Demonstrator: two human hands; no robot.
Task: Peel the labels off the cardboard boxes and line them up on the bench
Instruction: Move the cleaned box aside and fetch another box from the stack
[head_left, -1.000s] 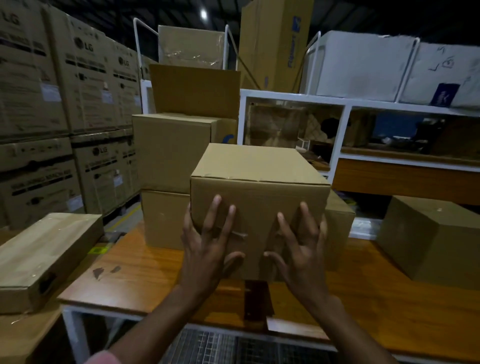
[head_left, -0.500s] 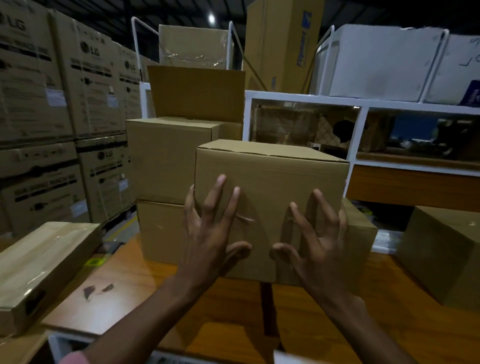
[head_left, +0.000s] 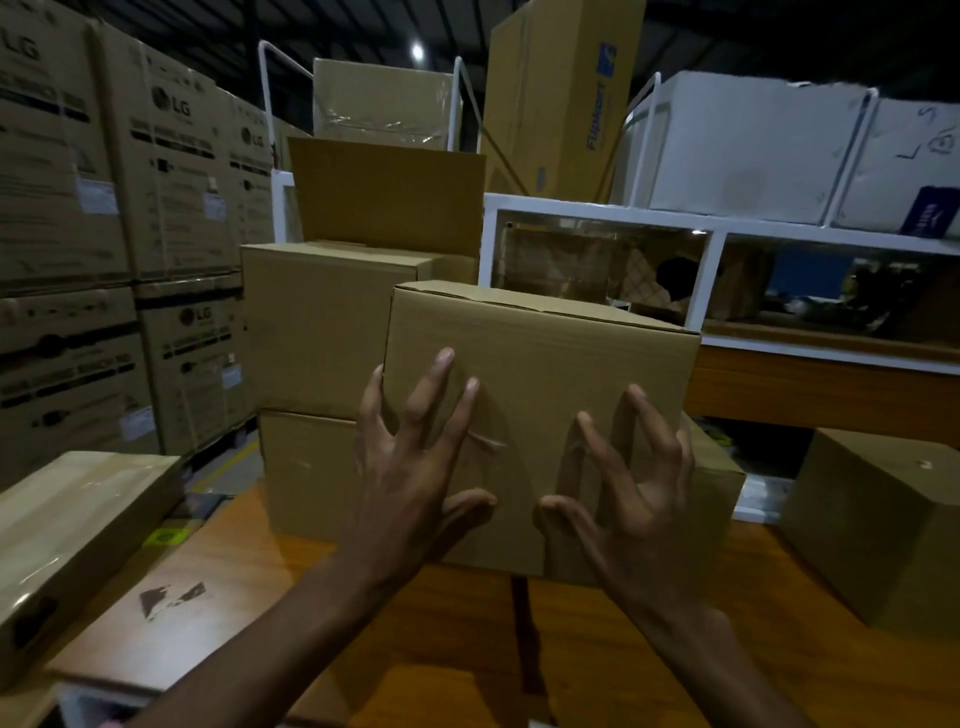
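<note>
A plain brown cardboard box (head_left: 545, 353) stands on the wooden bench (head_left: 441, 639) right in front of me. My left hand (head_left: 410, 478) lies flat on its front face, fingers spread wide. My right hand (head_left: 628, 499) is beside it to the right, with fingers apart and curled, fingertips at the same face. Neither hand holds anything. Between the hands a small torn or creased mark (head_left: 485, 441) shows on the cardboard. I see no label on the visible faces of this box.
Two stacked boxes (head_left: 322, 322) stand behind on the left and another box (head_left: 878, 530) on the bench's right. A long flat carton (head_left: 67, 535) lies at the left. Tall printed cartons (head_left: 171, 208) and a white rack (head_left: 727, 228) lie beyond. Dark scraps (head_left: 171, 597) mark the bench's left end.
My view has dropped lower and closer to the box. Both hands stay on its front face; the right hand's fingers have curled more.
</note>
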